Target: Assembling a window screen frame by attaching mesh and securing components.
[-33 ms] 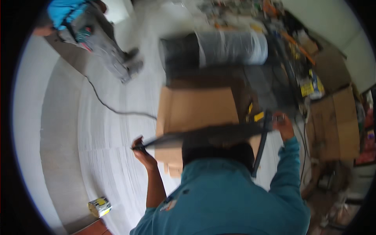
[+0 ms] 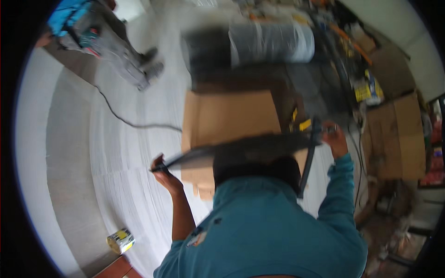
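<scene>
I see the left hand (image 2: 167, 176) gripping one end of a thin black panel (image 2: 245, 147), and the right hand (image 2: 334, 140) grasping the other end. The panel, which is blurred, stretches over part of a brown cardboard box (image 2: 234, 113).

L hand (image 2: 166, 173) had room to its L over the floor (image 2: 127, 190), but a cable (image 2: 139, 126) crossed farther fwd. Panel (image 2: 245, 147) barred the gap to R hand (image 2: 334, 139); box (image 2: 232, 113) & roll (image 2: 273, 43) blocked fwd, carton (image 2: 394, 134) R.
</scene>
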### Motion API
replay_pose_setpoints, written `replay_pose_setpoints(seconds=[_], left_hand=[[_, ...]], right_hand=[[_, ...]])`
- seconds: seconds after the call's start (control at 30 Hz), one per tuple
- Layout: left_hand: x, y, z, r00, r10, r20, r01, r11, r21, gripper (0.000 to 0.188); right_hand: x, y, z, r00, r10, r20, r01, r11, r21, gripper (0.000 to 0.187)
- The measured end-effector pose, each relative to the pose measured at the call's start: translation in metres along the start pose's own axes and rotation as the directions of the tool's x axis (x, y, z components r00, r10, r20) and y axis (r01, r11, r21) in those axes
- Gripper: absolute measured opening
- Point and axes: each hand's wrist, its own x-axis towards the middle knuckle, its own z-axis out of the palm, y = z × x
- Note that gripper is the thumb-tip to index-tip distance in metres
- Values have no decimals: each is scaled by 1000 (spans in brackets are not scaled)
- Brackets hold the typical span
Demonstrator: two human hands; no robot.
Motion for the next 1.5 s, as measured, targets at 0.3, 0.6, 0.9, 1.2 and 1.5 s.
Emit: replay_pose_setpoints(seconds=[0.3, 0.6, 0.9, 1.2, 1.5], left_hand=[[-25, -2, -7, 987, -160, -36, 161, 986, 38, 48], [-26, 25, -50, 950, -279, 138, 267, 958, 102, 75], [128, 94, 73, 908, -225, 352, -122, 664, 738, 46], [17, -55, 329, -298, -507, 809, -396, 837, 378, 52], [-116, -198, 359, -329, -527, 783, -321, 843, 432, 78]], right_hand=[[-62, 29, 20, 955, 128, -266, -105, 989, 102, 57], [-73, 73, 24, 871, 490, -27, -422, 776, 470, 72], [-57, 87, 22, 806, 587, 82, -509, 614, 604, 64], [-73, 38, 30, 926, 361, 108, -341, 684, 645, 108], [-53, 14, 44, 845, 512, -151, -408, 802, 436, 126]])
